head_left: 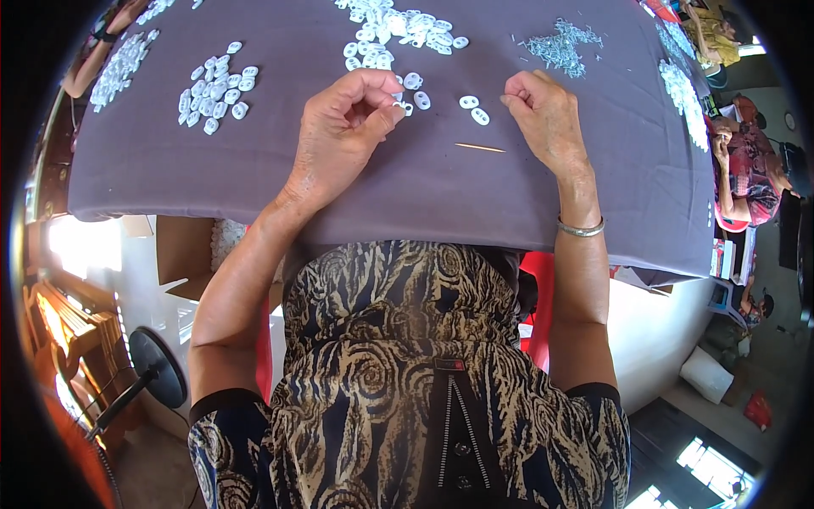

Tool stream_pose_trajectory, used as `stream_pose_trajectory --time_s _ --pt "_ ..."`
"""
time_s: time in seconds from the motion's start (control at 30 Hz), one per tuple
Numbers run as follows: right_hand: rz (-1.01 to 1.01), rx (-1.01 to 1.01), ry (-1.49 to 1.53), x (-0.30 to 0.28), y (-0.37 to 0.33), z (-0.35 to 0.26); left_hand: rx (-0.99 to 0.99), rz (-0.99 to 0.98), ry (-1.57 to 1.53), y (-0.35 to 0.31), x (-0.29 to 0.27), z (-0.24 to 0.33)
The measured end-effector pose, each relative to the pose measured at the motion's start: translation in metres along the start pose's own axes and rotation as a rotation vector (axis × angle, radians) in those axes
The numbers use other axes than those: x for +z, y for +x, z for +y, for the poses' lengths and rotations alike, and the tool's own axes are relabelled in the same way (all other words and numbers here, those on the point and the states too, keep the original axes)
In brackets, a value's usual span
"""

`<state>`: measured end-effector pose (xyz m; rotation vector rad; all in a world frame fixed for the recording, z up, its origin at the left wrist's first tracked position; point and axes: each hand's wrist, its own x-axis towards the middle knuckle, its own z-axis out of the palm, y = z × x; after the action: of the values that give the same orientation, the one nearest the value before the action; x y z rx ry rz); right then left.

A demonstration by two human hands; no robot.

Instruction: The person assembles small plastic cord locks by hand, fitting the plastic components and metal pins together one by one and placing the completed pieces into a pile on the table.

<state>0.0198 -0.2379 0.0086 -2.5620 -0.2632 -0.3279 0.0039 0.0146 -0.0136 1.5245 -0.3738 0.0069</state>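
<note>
Above the table's near half, my left hand (349, 119) pinches a small white plastic piece (408, 109) between thumb and forefinger; one round hole in it shows. My right hand (547, 114) is closed, thumb against curled forefinger, and whatever it may hold is hidden. Between the hands lie two white oval pieces (475, 110) with holes, nearer to the right hand. A few more white ovals (421, 101) rest just beyond my left fingertips. Below the gap between the hands lies a wooden toothpick (480, 148), pointed at the ends.
White pieces lie heaped at the far middle (398, 30) and in a smaller pile (219, 92) at left. A heap of tiny silvery metal pins (564, 47) lies beyond my right hand. Other people's arms (85, 68) and piles edge the purple-grey cloth (170, 174).
</note>
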Motion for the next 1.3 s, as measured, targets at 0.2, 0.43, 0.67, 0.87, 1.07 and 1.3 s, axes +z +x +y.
stream_pose_trajectory --time_s 0.2,0.43,0.67,0.87,1.07,1.3 --pt "0.006 -0.056 -0.087 0.006 0.000 0.012 0.019 -0.001 -0.013 0.000 0.000 -0.002" --pt "0.066 0.071 0.148 -0.003 0.002 0.007 -0.011 0.003 0.017 0.000 -0.001 0.000" --pt "0.037 0.044 0.021 0.000 0.001 0.017 -0.004 -0.005 0.001 0.000 0.000 0.000" --pt "0.032 0.026 0.076 -0.002 0.002 0.019 -0.013 -0.010 0.013 0.000 0.000 0.001" --pt "0.004 0.043 0.092 -0.003 0.003 0.021 -0.018 -0.013 0.011 0.000 0.000 0.000" --pt "-0.051 0.052 0.073 0.000 0.002 0.018 -0.026 -0.023 0.024 0.000 0.002 0.001"
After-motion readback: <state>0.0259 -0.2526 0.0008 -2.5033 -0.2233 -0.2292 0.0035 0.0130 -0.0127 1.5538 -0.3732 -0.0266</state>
